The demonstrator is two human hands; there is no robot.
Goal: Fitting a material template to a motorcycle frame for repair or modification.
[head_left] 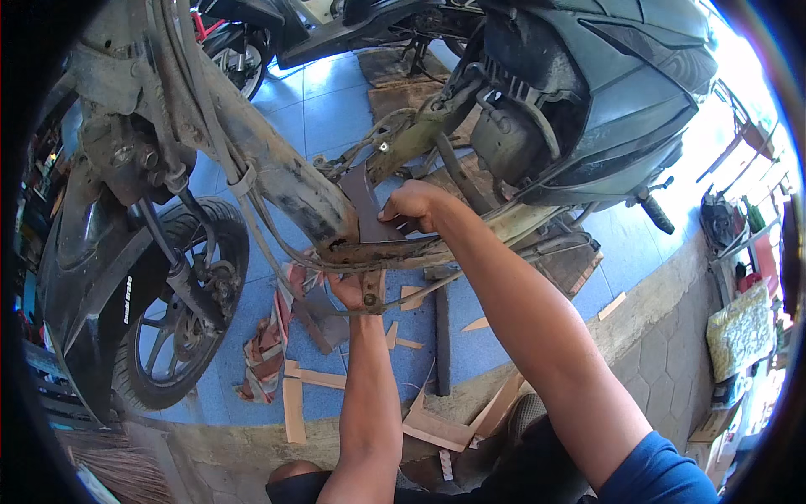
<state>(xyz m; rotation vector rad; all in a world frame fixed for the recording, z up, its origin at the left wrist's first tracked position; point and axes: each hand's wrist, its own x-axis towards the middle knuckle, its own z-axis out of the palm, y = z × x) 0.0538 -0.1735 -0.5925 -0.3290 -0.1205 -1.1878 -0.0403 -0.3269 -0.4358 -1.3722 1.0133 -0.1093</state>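
Observation:
A stripped motorcycle frame (298,185), dusty and worn, crosses the middle of the view. My right hand (416,208) is closed on a dark grey-brown sheet (369,210), gripping its right edge between thumb and fingers. The sheet lies bent against the frame where the sloping tube meets the lower rail (403,252). Just below, my left hand (346,290) wraps around a rusty frame bracket (370,288); the bracket hides part of its fingers. Beside the left wrist, a second dark sheet (326,312) rests near a crumpled striped cloth (267,349).
Cables (239,160) run along the frame. The front wheel (180,311) is at left, the engine (512,139) and dark body panels (621,92) at right. Cardboard scraps (294,407) and a dark bar (442,340) lie on the blue tiles. Another motorcycle (243,59) stands behind.

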